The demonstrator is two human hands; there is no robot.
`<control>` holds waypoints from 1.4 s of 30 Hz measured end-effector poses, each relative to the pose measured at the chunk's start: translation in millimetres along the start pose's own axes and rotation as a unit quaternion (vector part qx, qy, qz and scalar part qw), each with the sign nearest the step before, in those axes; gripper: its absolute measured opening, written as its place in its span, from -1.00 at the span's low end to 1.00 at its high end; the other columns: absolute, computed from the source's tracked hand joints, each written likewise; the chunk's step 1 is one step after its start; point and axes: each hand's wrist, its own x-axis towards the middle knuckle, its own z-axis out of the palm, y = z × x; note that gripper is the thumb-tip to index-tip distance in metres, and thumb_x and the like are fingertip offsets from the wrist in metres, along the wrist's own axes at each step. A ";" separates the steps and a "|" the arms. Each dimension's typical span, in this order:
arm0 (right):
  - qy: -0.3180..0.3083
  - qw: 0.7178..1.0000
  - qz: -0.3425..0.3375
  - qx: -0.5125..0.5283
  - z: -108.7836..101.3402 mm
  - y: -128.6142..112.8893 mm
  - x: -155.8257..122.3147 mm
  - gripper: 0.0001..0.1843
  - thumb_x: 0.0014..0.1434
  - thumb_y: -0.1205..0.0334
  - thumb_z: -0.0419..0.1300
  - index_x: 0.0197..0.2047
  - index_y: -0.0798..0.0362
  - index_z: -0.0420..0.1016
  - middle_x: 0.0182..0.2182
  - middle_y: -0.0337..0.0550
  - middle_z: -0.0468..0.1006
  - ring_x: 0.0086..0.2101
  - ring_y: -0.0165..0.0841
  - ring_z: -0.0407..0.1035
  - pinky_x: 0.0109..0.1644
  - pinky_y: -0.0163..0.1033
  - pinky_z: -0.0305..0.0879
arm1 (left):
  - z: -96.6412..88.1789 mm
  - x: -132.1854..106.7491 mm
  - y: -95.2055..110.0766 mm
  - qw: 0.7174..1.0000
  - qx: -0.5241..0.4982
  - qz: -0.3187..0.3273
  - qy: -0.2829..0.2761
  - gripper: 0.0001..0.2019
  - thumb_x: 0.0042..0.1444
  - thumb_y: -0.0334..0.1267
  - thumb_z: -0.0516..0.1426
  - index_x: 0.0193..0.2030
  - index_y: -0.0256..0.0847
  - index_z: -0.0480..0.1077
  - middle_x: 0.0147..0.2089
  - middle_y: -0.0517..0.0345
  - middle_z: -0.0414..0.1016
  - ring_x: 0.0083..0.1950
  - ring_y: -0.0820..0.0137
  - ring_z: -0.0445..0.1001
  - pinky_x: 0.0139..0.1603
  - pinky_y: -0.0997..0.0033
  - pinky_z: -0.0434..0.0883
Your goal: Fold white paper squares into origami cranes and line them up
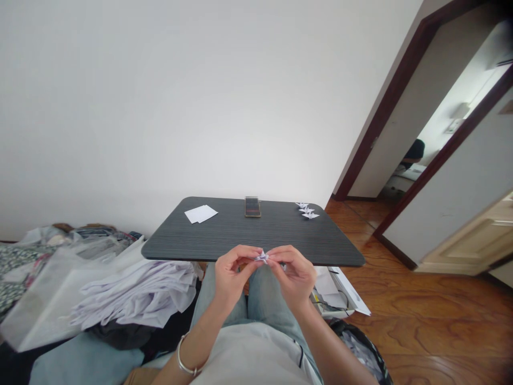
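Note:
Both my left hand (233,276) and my right hand (292,276) pinch a small folded white paper crane (261,257) between their fingertips, just in front of the near edge of a dark grey wood-grain table (224,231). On the far left of the table lie loose white paper sheets (201,214). A smartphone (253,207) sits at the far middle. Three finished-looking paper cranes (308,210) stand in a group near the far right corner. The crane in my hands is partly hidden by my fingers.
A heap of white fabric or paper (136,294) and plastic bags (52,289) lies to my left. An open box with papers (331,291) sits to my right, above a wooden floor (425,315). Through a doorway (420,107), a seated person (413,153) shows.

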 end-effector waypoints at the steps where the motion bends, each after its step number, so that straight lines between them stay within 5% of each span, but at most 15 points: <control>1: -0.001 1.000 -0.003 -0.002 -0.2 0.4 -0.1 -0.88 0.04 0.41 0.22 -0.42 -0.01 0.51 -0.48 -0.16 0.56 -0.45 -0.31 0.44 -0.38 -0.20 0.38 | 0.0 0.0 0.4 1.000 0.001 0.003 0.002 -0.94 -0.11 -0.36 0.27 -0.43 -0.21 0.49 -0.33 0.08 0.56 -0.27 0.34 0.51 -0.22 0.38 0.46; 28: -0.050 0.985 -0.157 -0.060 -12.2 6.4 7.6 -0.75 0.01 0.50 0.25 -0.26 -0.01 0.48 -0.39 -0.11 0.60 -0.40 -0.32 0.50 -0.39 -0.24 0.44 | -1.9 -0.1 -0.3 0.994 0.057 0.095 -0.017 -0.93 -0.08 -0.42 0.25 -0.41 -0.22 0.49 -0.27 0.05 0.57 -0.23 0.34 0.53 -0.24 0.41 0.47; 42: -0.071 0.991 -0.113 -0.019 -11.7 8.7 9.1 -0.74 -0.01 0.56 0.23 -0.31 0.01 0.50 -0.42 -0.13 0.58 -0.41 -0.34 0.48 -0.38 -0.26 0.41 | -2.2 2.1 -2.7 0.995 0.036 0.088 -0.032 -0.91 -0.08 -0.46 0.25 -0.41 -0.24 0.47 -0.30 0.09 0.52 -0.26 0.40 0.50 -0.26 0.46 0.47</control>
